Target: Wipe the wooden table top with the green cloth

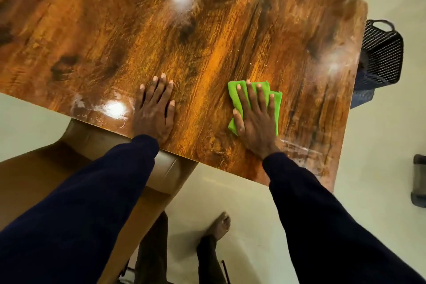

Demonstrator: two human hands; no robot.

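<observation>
The glossy wooden table top [207, 30] fills the upper part of the head view, with lamp glare and pale smears on it. A folded green cloth [275, 99] lies flat near the table's front edge. My right hand [255, 120] presses down on the cloth with straight, spread fingers. To the left, my left hand [154, 110] rests flat on the bare wood with nothing under it, close to the front edge. Both forearms are in dark blue sleeves.
A brown cardboard box [69, 168] sits below the table's front-left edge. A black mesh basket [380, 57] stands on the floor beyond the table's right edge. A dark object [418, 180] lies at the far right. My bare foot [219, 226] is on the pale floor.
</observation>
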